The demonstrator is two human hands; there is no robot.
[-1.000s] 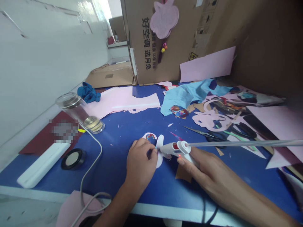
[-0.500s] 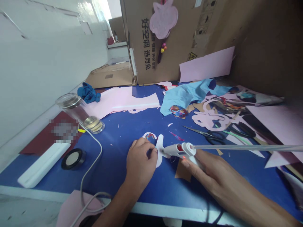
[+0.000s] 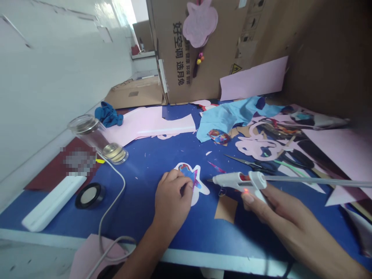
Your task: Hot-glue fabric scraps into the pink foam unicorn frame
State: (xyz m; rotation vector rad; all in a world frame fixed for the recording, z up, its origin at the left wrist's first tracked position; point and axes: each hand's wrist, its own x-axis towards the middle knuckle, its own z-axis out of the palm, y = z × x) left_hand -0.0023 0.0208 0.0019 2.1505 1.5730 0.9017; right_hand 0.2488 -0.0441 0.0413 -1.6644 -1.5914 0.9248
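My left hand (image 3: 171,197) rests on the blue table top with its fingertips pressing a white paper cutout (image 3: 200,186), which has a blue and red paper piece (image 3: 188,174) on it. The hand hides part of the cutout. My right hand (image 3: 279,209) grips a white hot glue gun (image 3: 238,181), a little right of the cutout and clear of it. A long grey glue stick (image 3: 316,180) runs from the gun's back towards the right. A small red light glows on the gun.
Scissors (image 3: 250,164) and pink paper scraps (image 3: 258,147) lie right of the glue gun, beside blue cloth (image 3: 226,120). To the left stand a glass bottle (image 3: 97,138), black tape (image 3: 90,195) and a white bar (image 3: 54,203). A cable (image 3: 114,201) crosses the table. Cardboard (image 3: 186,50) stands behind.
The glue gun has moved right, away from the cutout, uncovering its coloured piece. My left hand has stayed in place.
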